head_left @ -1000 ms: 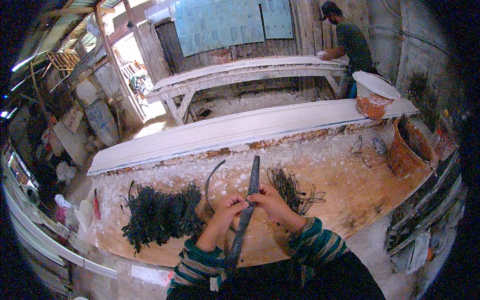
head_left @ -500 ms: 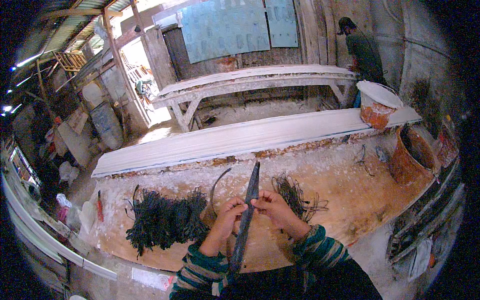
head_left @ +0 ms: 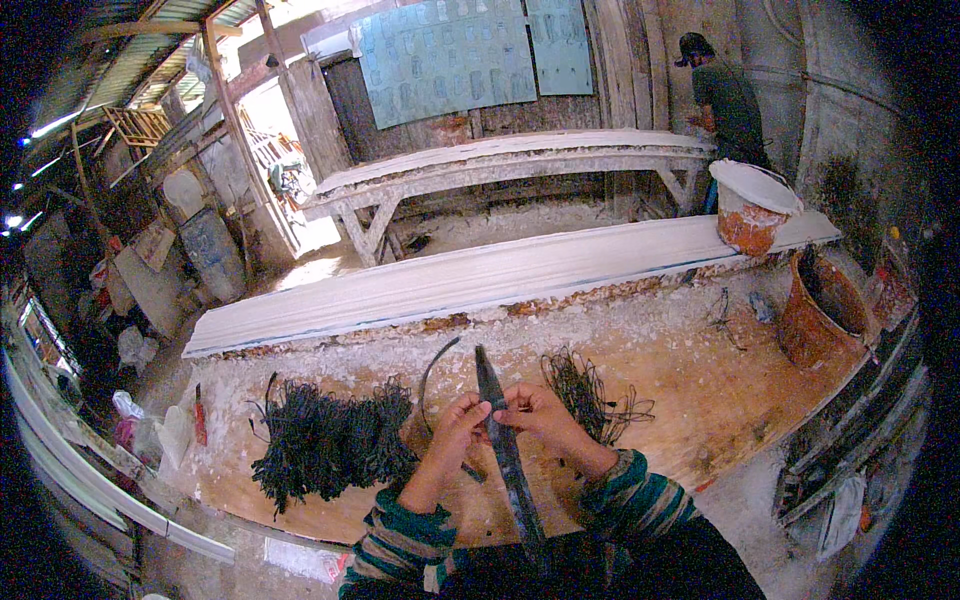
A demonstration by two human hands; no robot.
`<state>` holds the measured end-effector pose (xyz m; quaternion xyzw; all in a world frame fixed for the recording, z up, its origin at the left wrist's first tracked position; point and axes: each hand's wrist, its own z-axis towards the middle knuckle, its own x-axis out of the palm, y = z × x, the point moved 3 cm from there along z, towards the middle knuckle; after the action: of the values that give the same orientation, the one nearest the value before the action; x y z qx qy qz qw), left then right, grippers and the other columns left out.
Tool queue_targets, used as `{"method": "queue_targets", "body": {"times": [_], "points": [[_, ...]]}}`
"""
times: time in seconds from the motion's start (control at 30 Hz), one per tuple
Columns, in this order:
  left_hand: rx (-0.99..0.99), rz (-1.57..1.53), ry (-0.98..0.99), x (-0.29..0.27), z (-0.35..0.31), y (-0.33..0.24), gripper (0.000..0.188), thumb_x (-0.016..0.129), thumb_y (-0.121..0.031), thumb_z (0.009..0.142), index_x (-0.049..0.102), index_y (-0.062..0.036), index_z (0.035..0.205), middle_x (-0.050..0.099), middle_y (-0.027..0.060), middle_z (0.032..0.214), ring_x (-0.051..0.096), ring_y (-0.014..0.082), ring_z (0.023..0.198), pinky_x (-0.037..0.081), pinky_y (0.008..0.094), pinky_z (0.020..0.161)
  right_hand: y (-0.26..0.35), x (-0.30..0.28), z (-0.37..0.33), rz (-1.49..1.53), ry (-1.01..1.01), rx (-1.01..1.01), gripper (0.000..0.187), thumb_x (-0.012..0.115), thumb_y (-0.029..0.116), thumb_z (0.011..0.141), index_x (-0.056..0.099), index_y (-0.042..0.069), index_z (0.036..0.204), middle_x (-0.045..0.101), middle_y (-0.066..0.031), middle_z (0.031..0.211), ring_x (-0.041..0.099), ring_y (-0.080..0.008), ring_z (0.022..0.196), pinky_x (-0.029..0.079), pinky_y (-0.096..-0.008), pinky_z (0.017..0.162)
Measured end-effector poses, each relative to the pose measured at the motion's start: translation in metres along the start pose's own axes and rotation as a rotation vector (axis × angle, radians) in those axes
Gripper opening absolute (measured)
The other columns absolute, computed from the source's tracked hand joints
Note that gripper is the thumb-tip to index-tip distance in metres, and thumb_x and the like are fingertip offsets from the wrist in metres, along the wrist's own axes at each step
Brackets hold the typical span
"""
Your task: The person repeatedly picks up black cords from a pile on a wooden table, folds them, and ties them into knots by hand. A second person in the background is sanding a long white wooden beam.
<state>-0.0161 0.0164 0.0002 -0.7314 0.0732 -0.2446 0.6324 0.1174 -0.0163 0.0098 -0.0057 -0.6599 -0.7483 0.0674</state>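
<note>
In front of me stands a long, dark, flat strip [head_left: 512, 478], its narrow end pointing away and its lower end reaching my dark clothing. My left hand [head_left: 460, 428] is closed with thumb and fingers pinched at the strip's left edge. From the other side my right hand [head_left: 547, 420] pinches it, thumb against the strip, fingertips close to the left ones. Left of the hands lies a thick bundle of black cords [head_left: 335, 435]. A smaller loose bunch of dark cords [head_left: 583, 392] lies beyond my right hand, and a thin curved black strip [head_left: 428, 378] rests near the left.
Beyond the dusty wooden tabletop [head_left: 720, 400] runs a long white board [head_left: 450, 280]. An orange bucket [head_left: 748, 230] with a white top stands on its right end; a rusty bucket [head_left: 815, 325] is nearer. A red-handled tool [head_left: 200, 415] lies left. A person [head_left: 730, 105] works by the far table [head_left: 450, 170].
The strip has swung: its far end moved left and nearer, its lower end moved right. Both hands keep their pinch at nearly the same place. The person at the back shifted an arm slightly.
</note>
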Motion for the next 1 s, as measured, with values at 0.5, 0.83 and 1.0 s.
{"method": "queue_targets", "body": {"times": [0.5,0.83,1.0], "points": [[-0.027,-0.017,0.086,0.002,-0.003,-0.007,0.009,0.056,-0.017,0.079,0.055,-0.0095,0.075,0.054,-0.0034,0.07,0.048,0.0057,0.059,0.038,0.0198,0.053,-0.003,0.001,-0.001,0.057,-0.004,0.037,0.011,0.06,0.016,0.076,0.053,0.008,0.076,0.051,0.0047,0.067,0.046,-0.0042,0.062,0.037,-0.0198,0.057],[-0.033,-0.042,0.143,0.0,0.001,0.005,0.01,0.053,-0.018,0.081,0.054,-0.0098,0.075,0.055,-0.003,0.075,0.05,0.0063,0.066,0.041,0.0219,0.06,-0.011,-0.01,0.002,0.066,-0.074,0.03,0.008,0.059,0.014,0.076,0.054,0.009,0.073,0.054,0.0026,0.067,0.049,-0.0058,0.061,0.039,-0.02,0.056],[-0.038,-0.062,0.105,0.003,-0.001,0.002,0.012,0.051,-0.02,0.083,0.055,-0.0098,0.08,0.056,-0.0022,0.078,0.052,0.0081,0.069,0.042,0.023,0.061,-0.01,-0.009,0.002,0.097,-0.089,0.031,0.009,0.059,0.013,0.076,0.053,0.008,0.07,0.055,0.0018,0.066,0.05,-0.0064,0.061,0.04,-0.0206,0.056]]}}
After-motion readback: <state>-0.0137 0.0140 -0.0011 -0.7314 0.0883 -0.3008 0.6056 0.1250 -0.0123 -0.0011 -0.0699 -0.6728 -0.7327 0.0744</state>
